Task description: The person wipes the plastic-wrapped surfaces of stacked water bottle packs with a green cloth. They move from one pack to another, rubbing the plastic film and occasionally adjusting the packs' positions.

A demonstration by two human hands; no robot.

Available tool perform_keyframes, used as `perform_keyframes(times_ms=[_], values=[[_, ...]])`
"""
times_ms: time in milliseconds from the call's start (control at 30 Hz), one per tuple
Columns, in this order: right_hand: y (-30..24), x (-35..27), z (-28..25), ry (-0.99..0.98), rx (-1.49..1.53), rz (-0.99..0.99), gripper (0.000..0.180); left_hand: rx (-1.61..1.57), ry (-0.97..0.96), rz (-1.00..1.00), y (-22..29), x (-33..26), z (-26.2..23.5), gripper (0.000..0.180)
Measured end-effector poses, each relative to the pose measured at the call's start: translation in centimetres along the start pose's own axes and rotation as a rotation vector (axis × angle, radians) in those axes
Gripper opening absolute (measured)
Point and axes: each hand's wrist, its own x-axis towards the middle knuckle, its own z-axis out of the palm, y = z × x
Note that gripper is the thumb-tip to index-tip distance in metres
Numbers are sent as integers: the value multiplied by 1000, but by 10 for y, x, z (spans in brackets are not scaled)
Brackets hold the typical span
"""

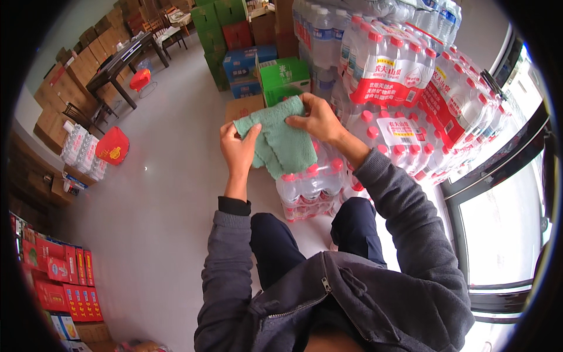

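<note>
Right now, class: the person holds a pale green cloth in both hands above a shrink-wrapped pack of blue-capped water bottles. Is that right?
Not quite. The head view shows the pack of water bottles has red caps, not blue. Both the left hand and the right hand do hold the pale green cloth above it.

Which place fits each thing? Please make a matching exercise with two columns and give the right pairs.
Things:
1. green cloth
2. red bag
3. dark table
4. green carton

Places:
A. far, near stacked brown boxes
B. held in both hands
C. alone on the floor, on the left
D. behind the cloth, beside the bottle packs

Pairs: 1-B, 2-C, 3-A, 4-D
</note>
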Motion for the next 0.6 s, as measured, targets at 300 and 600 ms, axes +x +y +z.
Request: perform_keyframes(times_ms=[300, 600], values=[[-18, -46, 32, 184, -122, -119, 30, -469, 114, -343, -16, -61, 16, 48], [2, -57, 40, -25, 513, 189, 36, -759, -398, -660, -45, -103, -35, 76]])
